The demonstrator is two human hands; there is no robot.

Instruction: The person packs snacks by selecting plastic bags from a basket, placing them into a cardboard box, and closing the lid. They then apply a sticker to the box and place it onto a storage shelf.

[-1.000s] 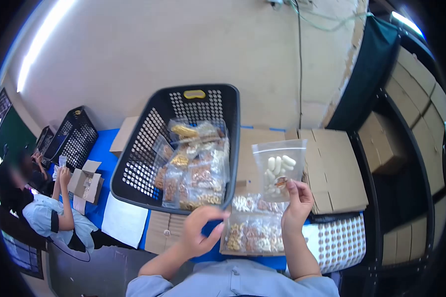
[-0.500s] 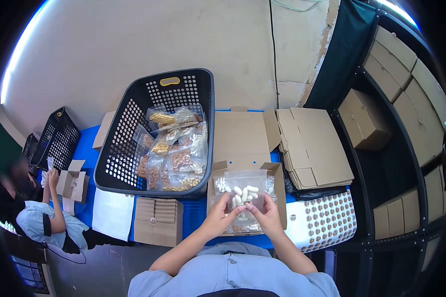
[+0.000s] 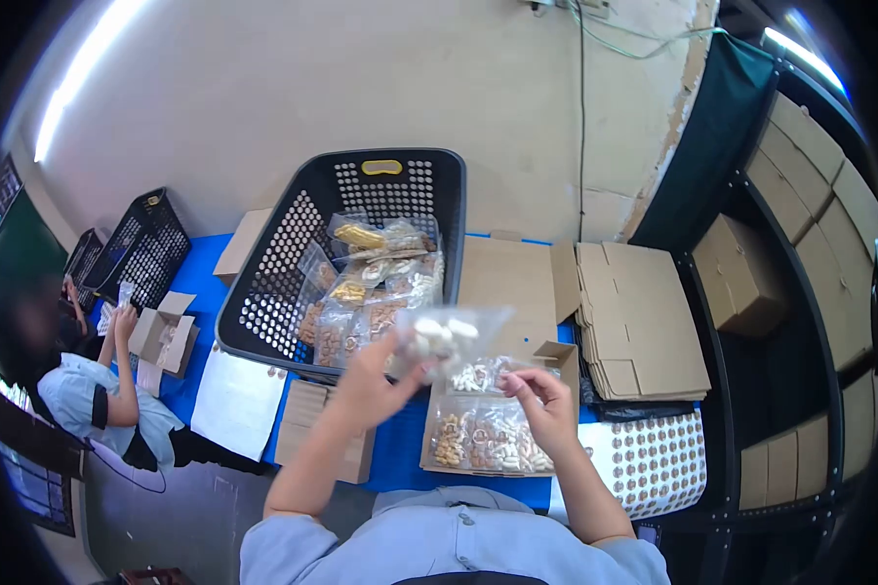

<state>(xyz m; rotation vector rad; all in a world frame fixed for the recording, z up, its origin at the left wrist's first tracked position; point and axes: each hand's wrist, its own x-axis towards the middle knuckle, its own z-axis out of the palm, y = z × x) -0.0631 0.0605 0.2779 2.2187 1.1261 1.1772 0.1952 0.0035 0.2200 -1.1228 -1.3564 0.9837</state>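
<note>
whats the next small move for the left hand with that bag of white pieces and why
Probably lower the clear bag of white pieces into the open cardboard box. The left hand holds it up just above that box, which already holds similar filled bags, and the right hand hovers empty over them.

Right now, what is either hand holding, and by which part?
The left hand holds a clear bag of white pieces by its left edge. The right hand appears to hold nothing, its fingers curled over the open box.
</note>
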